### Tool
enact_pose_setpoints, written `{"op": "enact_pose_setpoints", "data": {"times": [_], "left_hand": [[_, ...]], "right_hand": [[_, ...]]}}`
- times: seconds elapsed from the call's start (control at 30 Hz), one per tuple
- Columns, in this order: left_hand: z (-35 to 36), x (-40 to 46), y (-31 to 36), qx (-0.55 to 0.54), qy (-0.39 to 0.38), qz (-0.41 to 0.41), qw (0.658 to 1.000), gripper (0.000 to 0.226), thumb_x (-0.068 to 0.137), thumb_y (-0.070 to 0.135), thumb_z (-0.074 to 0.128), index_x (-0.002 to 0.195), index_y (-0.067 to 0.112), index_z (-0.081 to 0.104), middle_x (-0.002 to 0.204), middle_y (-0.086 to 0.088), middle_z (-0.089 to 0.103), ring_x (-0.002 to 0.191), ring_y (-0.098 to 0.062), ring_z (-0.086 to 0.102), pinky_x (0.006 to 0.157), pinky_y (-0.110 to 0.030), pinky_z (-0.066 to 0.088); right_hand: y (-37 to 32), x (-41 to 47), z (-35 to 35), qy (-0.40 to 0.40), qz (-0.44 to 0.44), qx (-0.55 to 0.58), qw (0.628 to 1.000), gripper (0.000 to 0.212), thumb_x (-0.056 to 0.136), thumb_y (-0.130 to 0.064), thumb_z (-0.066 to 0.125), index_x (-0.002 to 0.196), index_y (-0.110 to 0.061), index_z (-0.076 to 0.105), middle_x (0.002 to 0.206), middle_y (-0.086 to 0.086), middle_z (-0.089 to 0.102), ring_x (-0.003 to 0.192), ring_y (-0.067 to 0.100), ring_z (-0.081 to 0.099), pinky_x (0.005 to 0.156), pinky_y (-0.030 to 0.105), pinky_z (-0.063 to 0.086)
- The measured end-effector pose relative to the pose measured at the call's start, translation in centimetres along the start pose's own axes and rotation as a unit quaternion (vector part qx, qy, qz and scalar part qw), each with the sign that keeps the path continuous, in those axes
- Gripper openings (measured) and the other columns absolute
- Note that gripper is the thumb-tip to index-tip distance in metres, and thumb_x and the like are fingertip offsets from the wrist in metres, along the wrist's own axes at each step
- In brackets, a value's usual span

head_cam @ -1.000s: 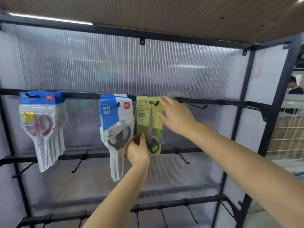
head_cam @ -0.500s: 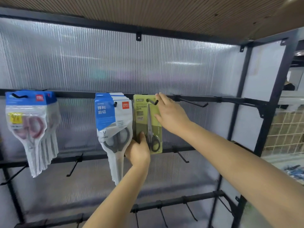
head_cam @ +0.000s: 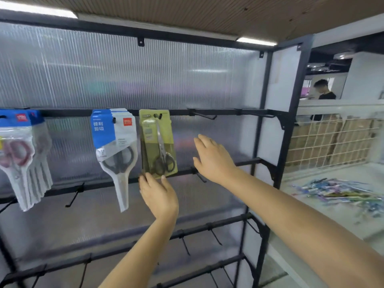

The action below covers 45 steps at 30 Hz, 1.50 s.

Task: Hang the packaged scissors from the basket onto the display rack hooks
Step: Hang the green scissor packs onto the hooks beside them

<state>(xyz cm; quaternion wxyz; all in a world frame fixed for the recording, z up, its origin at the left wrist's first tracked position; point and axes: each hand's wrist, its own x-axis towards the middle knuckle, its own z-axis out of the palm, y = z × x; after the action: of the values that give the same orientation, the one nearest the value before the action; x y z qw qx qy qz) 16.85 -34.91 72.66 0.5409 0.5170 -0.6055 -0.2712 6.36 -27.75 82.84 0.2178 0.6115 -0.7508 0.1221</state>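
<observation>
On the top rail of a black metal display rack (head_cam: 207, 112) backed by ribbed translucent plastic, a green card-backed pack of steel scissors with black handles (head_cam: 158, 143) hangs from a hook (head_cam: 159, 116), its lower edge swung slightly out to the right. Just below it, the person's left hand (head_cam: 159, 196) reaches up with fingers spread and loosely extended, fingertips (head_cam: 148, 176) at the pack's bottom edge; whether they touch the card cannot be told through the blur. To the right of the pack and apart from it, the right hand (head_cam: 214, 159) is held in the air, fingers straight and relaxed, gripping nothing. Left of the green pack hangs a bunch of blue-and-white packs of grey-handled scissors (head_cam: 116, 150), and at the far left edge another bunch of blue-topped packs with pink-handled scissors (head_cam: 20, 154). Bare black hooks (head_cam: 204, 117) jut from the rails to the right and below. Beyond the rack at right, a heap of colourful packaged goods (head_cam: 340, 194) lies on a white surface.
</observation>
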Motion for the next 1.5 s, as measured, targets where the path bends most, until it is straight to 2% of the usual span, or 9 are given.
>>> {"op": "enact_pose_setpoints", "data": {"times": [0.2, 0.4, 0.7, 0.87, 0.97, 1.13, 1.23, 1.3, 1.5], "left_hand": [[0.6, -7.2, 0.4, 0.01, -0.13, 0.073, 0.989, 0.045, 0.1, 0.023, 0.041, 0.14, 0.001, 0.039, 0.15, -0.011, 0.033, 0.144, -0.021, 0.018, 0.116, -0.034, 0.016], [3.4, -15.4, 1.9, 0.066, -0.287, 0.228, 0.928, 0.04, 0.096, 0.015, 0.05, 0.131, -0.006, 0.047, 0.138, -0.02, 0.047, 0.133, -0.033, 0.037, 0.113, -0.037, 0.024], [8.6, -28.4, -3.8, 0.124, -0.496, 0.224, 0.83, 0.033, 0.095, 0.012, 0.045, 0.126, 0.0, 0.049, 0.128, -0.016, 0.052, 0.122, -0.031, 0.043, 0.097, -0.036, 0.033], [11.0, -35.3, -12.2, 0.214, -0.612, 0.222, 0.728, 0.036, 0.097, 0.023, 0.039, 0.13, 0.012, 0.049, 0.131, -0.008, 0.052, 0.124, -0.026, 0.044, 0.1, -0.035, 0.036], [11.4, -38.3, -17.1, 0.233, -0.687, 0.214, 0.654, 0.04, 0.099, 0.02, 0.039, 0.137, 0.007, 0.044, 0.143, -0.009, 0.043, 0.13, -0.022, 0.039, 0.107, -0.031, 0.031], [12.4, -42.7, -27.7, 0.273, -0.746, 0.205, 0.572, 0.034, 0.1, 0.021, 0.037, 0.13, 0.009, 0.047, 0.138, -0.005, 0.045, 0.127, -0.02, 0.04, 0.102, -0.027, 0.032], [12.7, -44.9, -34.9, 0.302, -0.767, 0.189, 0.534, 0.026, 0.098, 0.021, 0.038, 0.122, 0.015, 0.049, 0.129, -0.001, 0.049, 0.119, -0.021, 0.045, 0.091, -0.027, 0.037], [13.0, -46.1, -39.3, 0.321, -0.775, 0.181, 0.513, 0.028, 0.097, 0.021, 0.04, 0.123, 0.015, 0.049, 0.127, -0.001, 0.05, 0.12, -0.021, 0.046, 0.094, -0.026, 0.036], [15.9, -49.7, -49.4, 0.36, -0.77, 0.173, 0.498, 0.034, 0.098, 0.021, 0.039, 0.13, 0.011, 0.046, 0.132, -0.004, 0.047, 0.122, -0.02, 0.044, 0.097, -0.027, 0.037]], "right_hand": [[3.1, -7.6, 0.9, -0.039, 0.059, 0.018, 0.997, 0.05, 0.097, -0.026, 0.042, 0.141, -0.005, 0.03, 0.148, 0.011, 0.031, 0.136, 0.025, 0.029, 0.107, 0.036, 0.03], [8.1, -16.9, 2.3, -0.069, 0.148, 0.022, 0.986, 0.051, 0.096, -0.028, 0.042, 0.142, -0.007, 0.031, 0.145, 0.009, 0.036, 0.131, 0.025, 0.036, 0.101, 0.036, 0.034], [12.7, -33.7, 9.0, -0.155, 0.317, 0.057, 0.934, 0.047, 0.094, -0.024, 0.045, 0.137, -0.007, 0.037, 0.136, 0.011, 0.044, 0.12, 0.029, 0.047, 0.095, 0.037, 0.04], [12.3, -43.5, 15.5, -0.238, 0.424, 0.101, 0.868, 0.05, 0.092, -0.023, 0.048, 0.139, -0.009, 0.036, 0.133, 0.009, 0.048, 0.118, 0.028, 0.048, 0.091, 0.034, 0.041], [10.8, -48.7, 19.9, -0.294, 0.484, 0.135, 0.813, 0.046, 0.096, -0.023, 0.044, 0.138, -0.01, 0.036, 0.134, 0.008, 0.046, 0.118, 0.028, 0.047, 0.09, 0.034, 0.041], [6.3, -57.8, 29.0, -0.366, 0.544, 0.172, 0.735, 0.05, 0.095, -0.025, 0.046, 0.141, -0.011, 0.034, 0.141, 0.005, 0.043, 0.126, 0.024, 0.044, 0.098, 0.032, 0.039], [3.0, -62.7, 34.2, -0.407, 0.57, 0.193, 0.687, 0.048, 0.097, -0.025, 0.041, 0.142, -0.012, 0.032, 0.14, 0.001, 0.041, 0.124, 0.019, 0.044, 0.097, 0.028, 0.038], [1.1, -65.6, 37.7, -0.433, 0.578, 0.205, 0.661, 0.048, 0.098, -0.024, 0.037, 0.144, -0.014, 0.028, 0.143, 0.0, 0.038, 0.125, 0.018, 0.043, 0.096, 0.027, 0.037], [-1.8, -71.8, 47.6, -0.469, 0.596, 0.226, 0.611, 0.051, 0.099, -0.025, 0.038, 0.146, -0.013, 0.024, 0.15, 0.001, 0.03, 0.133, 0.019, 0.035, 0.104, 0.029, 0.032]]}}
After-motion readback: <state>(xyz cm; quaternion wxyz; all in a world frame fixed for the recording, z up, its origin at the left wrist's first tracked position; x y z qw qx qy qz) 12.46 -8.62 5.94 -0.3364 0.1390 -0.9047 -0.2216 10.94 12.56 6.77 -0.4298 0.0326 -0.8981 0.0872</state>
